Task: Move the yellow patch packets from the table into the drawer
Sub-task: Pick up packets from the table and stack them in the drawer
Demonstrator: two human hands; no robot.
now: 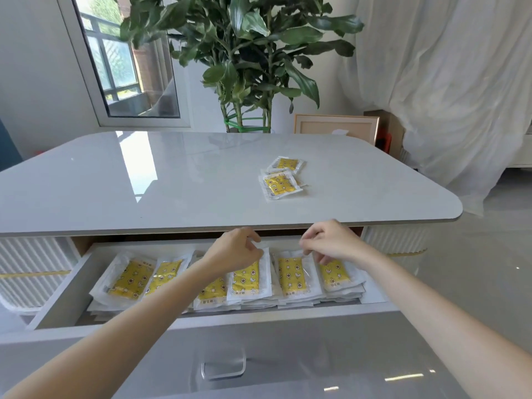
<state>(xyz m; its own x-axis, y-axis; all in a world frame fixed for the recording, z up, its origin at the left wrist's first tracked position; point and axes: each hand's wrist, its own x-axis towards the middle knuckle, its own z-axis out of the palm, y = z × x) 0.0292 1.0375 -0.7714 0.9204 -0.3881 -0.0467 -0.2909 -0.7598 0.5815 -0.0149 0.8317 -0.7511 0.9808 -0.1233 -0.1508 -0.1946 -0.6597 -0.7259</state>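
Leafy plant at back: daylit window left of it, white curtain right, wooden frame right of its stems.

My table top is smooth and very glossy, mirroring the window. The packets on the table are clear, shiny plastic film, crinkled at the edges, over yellow printed inserts. The packets in the drawer have the same slick film, which I pinch in my left hand and right hand. The drawer front is glossy grey, and its handle is polished metal. The ribbed side panel looks matt white. The curtain is sheer white cloth.
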